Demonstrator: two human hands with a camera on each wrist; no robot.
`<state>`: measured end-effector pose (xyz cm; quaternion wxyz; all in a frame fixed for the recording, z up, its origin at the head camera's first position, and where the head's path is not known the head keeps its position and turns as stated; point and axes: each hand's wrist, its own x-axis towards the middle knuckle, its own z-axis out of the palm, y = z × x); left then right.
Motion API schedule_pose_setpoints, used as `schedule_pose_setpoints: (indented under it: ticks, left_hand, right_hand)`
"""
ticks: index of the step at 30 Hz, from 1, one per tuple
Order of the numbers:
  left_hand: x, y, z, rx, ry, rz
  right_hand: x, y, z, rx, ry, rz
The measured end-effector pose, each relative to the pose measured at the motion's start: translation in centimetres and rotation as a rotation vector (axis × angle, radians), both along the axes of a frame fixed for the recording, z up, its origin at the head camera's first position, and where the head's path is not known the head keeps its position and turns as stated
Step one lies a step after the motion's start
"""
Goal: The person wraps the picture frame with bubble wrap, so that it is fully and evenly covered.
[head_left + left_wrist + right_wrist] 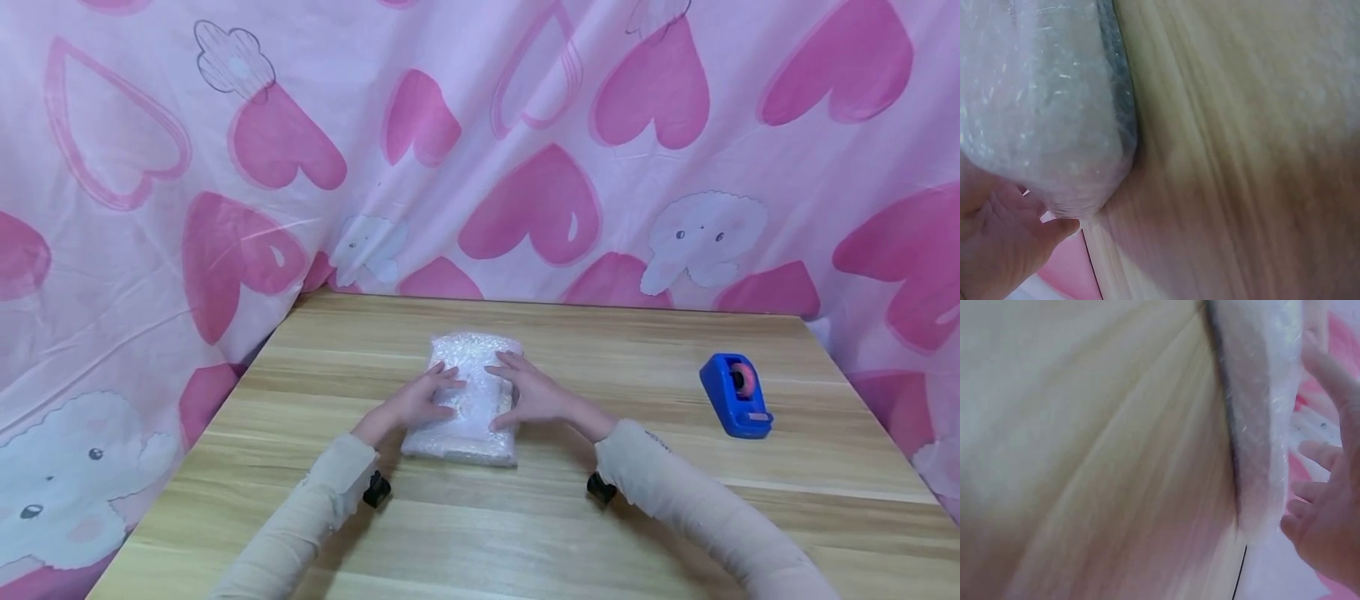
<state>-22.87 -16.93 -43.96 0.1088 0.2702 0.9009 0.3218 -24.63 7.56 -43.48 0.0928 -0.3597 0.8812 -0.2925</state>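
Observation:
A flat package wrapped in clear bubble wrap point(469, 400) lies in the middle of the wooden table point(525, 517). My left hand point(420, 400) rests flat on its left half with the fingers spread. Flat on the right half lies my right hand point(525, 392), fingers straight. The two hands nearly meet over the middle of the package. In the left wrist view the bubble wrap package point(1041, 106) bulges beside my palm point(997, 250). The right wrist view shows the package's edge point(1260, 425) next to my straight fingers point(1322, 506).
A blue tape dispenser point(737, 395) with a pink roll stands on the table's right side. A pink cloth with hearts point(480, 150) hangs behind the table and along both sides. Bare wood lies in front of the package.

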Motion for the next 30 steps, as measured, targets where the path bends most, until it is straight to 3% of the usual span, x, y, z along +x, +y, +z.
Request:
schedule_pose_setpoints:
  ticks: [6,11,14,17,21,27,30]
  left_hand:
    - [0.0,0.0,0.2,0.022,-0.001,-0.018]
    - [-0.5,-0.5,0.6,0.074,-0.095,-0.082]
    - [-0.9,-1.2,0.8,0.115,-0.125,-0.078]
    - [-1.3,-1.8,0.5,0.117,-0.063,-0.037]
    - [-1.6,-2.3,0.1,0.04,0.014,0.009]
    - [-1.9,-2.3,-0.6,-0.079,0.087,-0.017]
    - [-2.0,-2.2,-0.8,-0.089,0.092,-0.021]
  right_hand:
    - [-0.9,-0.1,-0.4,0.121,-0.021,0.029]
    - [-1.0,-0.2,-0.2,0.15,-0.023,0.029]
    - [-0.9,-0.2,-0.1,0.122,-0.036,0.036]
    - [-0.6,-0.2,0.2,0.104,-0.037,0.047]
    - [-0.4,-0.2,0.3,0.126,-0.036,0.042]
    - [-0.6,-0.3,-0.1,0.162,-0.038,0.025]
    - [-0.5,-0.3,-0.2,0.153,-0.04,0.027]
